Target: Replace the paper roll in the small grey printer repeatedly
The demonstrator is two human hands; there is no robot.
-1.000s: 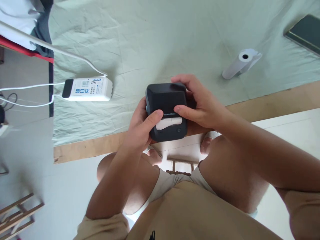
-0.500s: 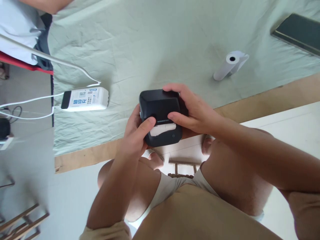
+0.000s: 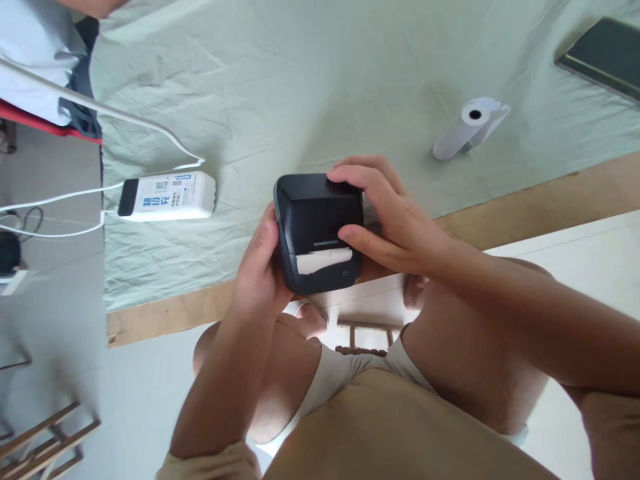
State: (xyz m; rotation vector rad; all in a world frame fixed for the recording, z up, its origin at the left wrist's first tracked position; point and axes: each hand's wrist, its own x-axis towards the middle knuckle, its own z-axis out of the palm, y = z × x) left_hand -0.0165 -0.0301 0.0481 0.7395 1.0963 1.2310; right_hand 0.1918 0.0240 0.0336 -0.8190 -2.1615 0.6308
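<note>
A small black label printer point(image 3: 317, 227) sits at the near edge of the table, with a strip of white paper point(image 3: 323, 260) sticking out of its front slot. My left hand point(image 3: 257, 270) grips its left side with curled fingers. My right hand point(image 3: 385, 213) clasps its right side, fingers over the top and thumb on the front by the slot.
A pale green cloth point(image 3: 300, 87) covers the table. On it lie a white power bank point(image 3: 167, 197) with white cables point(image 3: 75, 197) at the left, a white paper roll point(image 3: 467, 127) at the right, and a dark flat device point(image 3: 603, 57) at the far right. Another person's sleeve point(image 3: 30, 40) shows top left.
My left thumb has come off the printer's front by the slot and my left hand now grips only the side. The printer sits slightly turned.
</note>
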